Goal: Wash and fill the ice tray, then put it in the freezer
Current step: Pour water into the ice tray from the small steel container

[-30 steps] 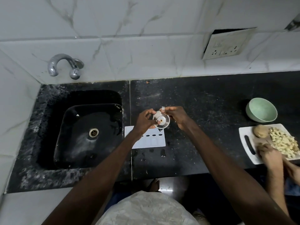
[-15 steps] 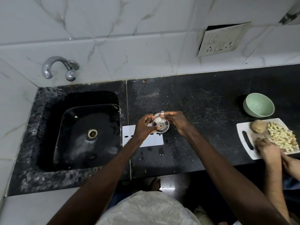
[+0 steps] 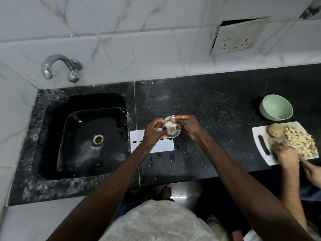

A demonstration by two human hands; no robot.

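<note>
A white flat rectangular tray piece (image 3: 139,142) with small holes lies on the black counter (image 3: 217,119), just right of the sink. Both my hands are raised a little above it. My left hand (image 3: 153,132) and my right hand (image 3: 188,125) pinch a small round shiny metal piece (image 3: 171,130) between their fingertips, left fingers on its left edge, right fingers on its top and right edge. A small metal tab sticks up at its top. My hands hide the middle of the white piece.
The black sink (image 3: 52,119) with a drain (image 3: 98,139) is on the left, and a chrome tap (image 3: 59,66) is on the wall above. At right stand a green bowl (image 3: 276,107) and a white cutting board (image 3: 260,136) with chopped pieces, where another person's hands (image 3: 284,153) work.
My hands stay over the white piece with the round metal piece between them; my fingers have shifted slightly around it. The view has drifted a little.
</note>
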